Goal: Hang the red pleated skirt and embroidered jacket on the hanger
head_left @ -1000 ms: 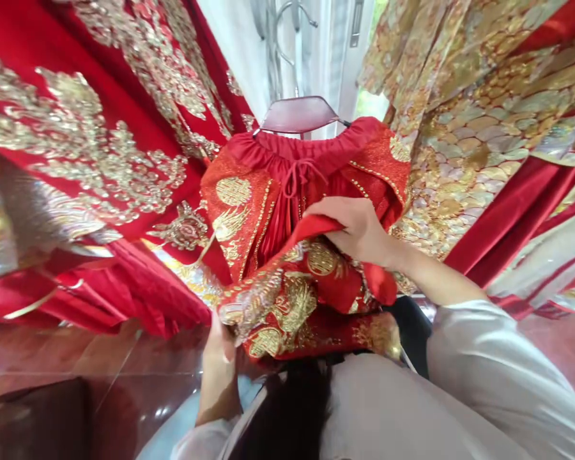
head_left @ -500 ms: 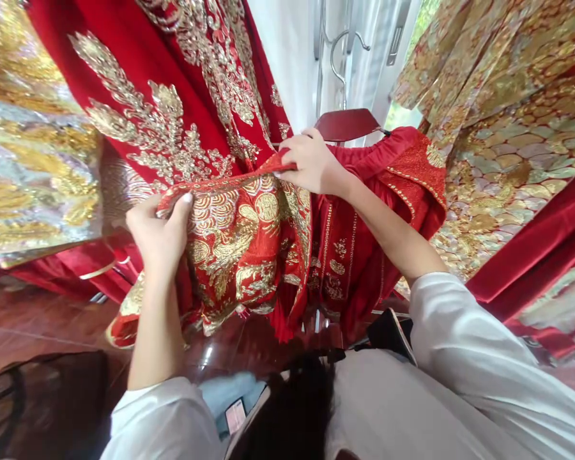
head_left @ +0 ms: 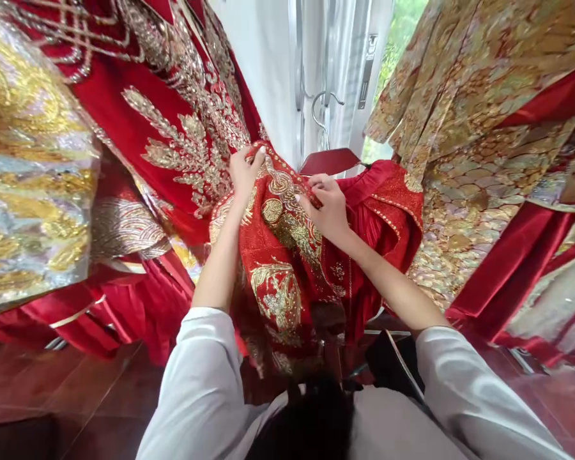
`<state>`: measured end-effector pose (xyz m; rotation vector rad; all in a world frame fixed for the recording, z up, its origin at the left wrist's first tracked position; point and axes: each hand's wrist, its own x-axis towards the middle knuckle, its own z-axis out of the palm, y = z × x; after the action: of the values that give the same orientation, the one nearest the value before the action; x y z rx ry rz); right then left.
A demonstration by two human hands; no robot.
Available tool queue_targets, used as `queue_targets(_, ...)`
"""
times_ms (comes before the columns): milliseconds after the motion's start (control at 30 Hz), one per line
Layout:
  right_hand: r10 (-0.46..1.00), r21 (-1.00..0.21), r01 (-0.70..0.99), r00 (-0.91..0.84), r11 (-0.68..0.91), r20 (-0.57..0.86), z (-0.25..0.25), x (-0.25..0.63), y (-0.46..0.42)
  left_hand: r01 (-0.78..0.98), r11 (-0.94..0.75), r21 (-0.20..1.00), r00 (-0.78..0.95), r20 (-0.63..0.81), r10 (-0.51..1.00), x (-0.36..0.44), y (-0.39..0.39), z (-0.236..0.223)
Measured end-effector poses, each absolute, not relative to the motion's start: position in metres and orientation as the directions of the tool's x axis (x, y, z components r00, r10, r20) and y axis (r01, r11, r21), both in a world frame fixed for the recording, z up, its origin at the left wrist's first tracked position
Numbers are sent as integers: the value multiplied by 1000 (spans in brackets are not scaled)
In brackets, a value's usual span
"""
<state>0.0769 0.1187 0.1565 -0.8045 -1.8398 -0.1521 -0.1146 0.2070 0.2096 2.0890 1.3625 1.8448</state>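
Observation:
A red skirt (head_left: 273,255) with gold embroidery hangs in front of me from a dark red clothes hanger (head_left: 333,161) with a metal hook. My left hand (head_left: 246,171) pinches the skirt's beaded upper edge between thumb and fingers. Closer to the hanger, my right hand (head_left: 326,207) is closed on the same edge, its fingers curled. Between the hands the edge slopes down to the right, and the embroidered cloth drapes below in folds. At the hanger's right end, pleated red cloth (head_left: 393,191) bunches up.
A red gown with silver-gold beading (head_left: 182,140) hangs at left, beside a gold and white garment (head_left: 38,191). Gold-patterned garments (head_left: 483,160) hang at right. Behind the hanger is a white door frame (head_left: 364,76). Dark red tiles (head_left: 96,377) cover the floor.
My left hand has moved right and up, nearer my right hand, onto another part of the skirt's edge. The embroidered panel that was stretched wide now hangs in folds. The view has shifted.

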Motion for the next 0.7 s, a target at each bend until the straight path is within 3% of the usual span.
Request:
queue_targets(67, 470, -302, 594, -146, 745, 871, 146, 81, 119, 544, -644, 538, 34, 753, 658, -96, 215, 220)
queue_targets(200, 461, -227, 643, -220, 731, 860, 135, 89, 112, 529, -645, 551, 271, 611, 744, -69, 224, 221)
queue_targets(367, 473, -165, 808, -154, 566, 868, 148, 117, 113, 671, -618, 409, 160, 734, 660, -73, 222, 209)
queue_targets(467, 464, -135, 845, -144, 517, 874, 165, 142, 128, 698, -574, 428, 54, 768, 638, -79, 212, 205)
queue_targets(700, 618, -95, 926, -166, 366, 769, 183, 154, 132, 804, -309, 508, -62, 589, 806, -75, 182, 212)
